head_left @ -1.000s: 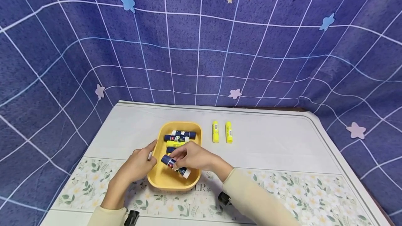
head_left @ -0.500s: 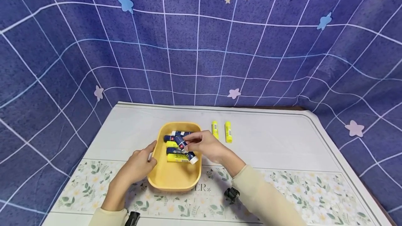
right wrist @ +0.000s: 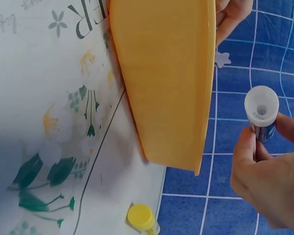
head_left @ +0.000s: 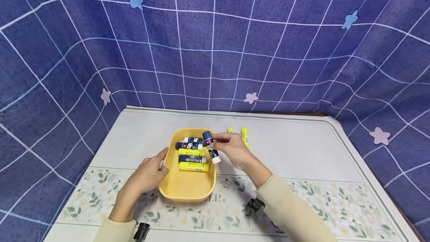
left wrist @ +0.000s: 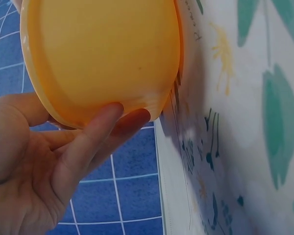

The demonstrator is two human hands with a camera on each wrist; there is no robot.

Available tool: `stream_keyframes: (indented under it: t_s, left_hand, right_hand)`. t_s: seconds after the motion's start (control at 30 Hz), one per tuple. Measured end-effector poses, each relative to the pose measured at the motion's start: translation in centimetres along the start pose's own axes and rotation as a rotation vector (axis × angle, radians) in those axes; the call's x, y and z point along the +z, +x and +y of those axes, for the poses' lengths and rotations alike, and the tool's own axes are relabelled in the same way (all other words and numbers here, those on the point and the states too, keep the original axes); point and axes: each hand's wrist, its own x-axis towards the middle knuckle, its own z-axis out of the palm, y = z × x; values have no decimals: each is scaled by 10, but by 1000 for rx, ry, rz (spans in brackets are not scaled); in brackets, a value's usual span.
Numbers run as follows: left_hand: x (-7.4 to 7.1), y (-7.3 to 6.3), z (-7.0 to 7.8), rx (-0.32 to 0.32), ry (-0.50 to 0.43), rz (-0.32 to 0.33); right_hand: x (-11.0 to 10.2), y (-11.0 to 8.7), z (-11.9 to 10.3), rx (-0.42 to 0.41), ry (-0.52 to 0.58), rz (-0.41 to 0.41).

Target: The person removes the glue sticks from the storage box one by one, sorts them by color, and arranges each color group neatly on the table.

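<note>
My right hand (head_left: pixel 236 153) pinches a dark blue glue stick (head_left: pixel 209 142) with a white end. The stick is tilted above the right rim of a yellow plastic bin (head_left: pixel 186 188); in the right wrist view its hollow white end (right wrist: pixel 261 106) faces the camera. Several glue sticks lie crosswise in the bin, including a front yellow one (head_left: pixel 193 166) and a dark blue one (head_left: pixel 192 159). My left hand (head_left: pixel 149 173) holds the bin's left side. The left wrist view has its fingers (left wrist: pixel 100 129) against the outer wall, the thumb at the rim.
Two yellow glue sticks stand or lie behind my right hand; the right one (head_left: pixel 245 137) is partly covered by it. A flower-patterned white cloth (head_left: pixel 302 152) covers the table. A blue grid curtain (head_left: pixel 215 66) hangs behind and at both sides.
My right hand has lifted the dark blue glue stick from low in the bin, up and rightward to its right rim. The left hand stays at the bin's left side.
</note>
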Motion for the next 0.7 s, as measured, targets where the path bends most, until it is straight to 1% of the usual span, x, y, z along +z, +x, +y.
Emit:
stream_keyframes:
  t_s: [0.13, 0.37, 0.53, 0.7]
  left_hand:
    - [-1, 0, 0, -10, -9, -3]
    - [-1, 0, -1, -4, -20, -5]
    - [0, -1, -1, 7, -22, 3]
    - [2, -2, -1, 17, -25, 6]
  right_hand:
    - [-4, -2, -1, -12, 15, 50]
    - [-10, -5, 1, 5, 29, 128]
    - [-13, -9, 1, 5, 39, 166]
    - [-18, -12, 5, 26, 31, 195]
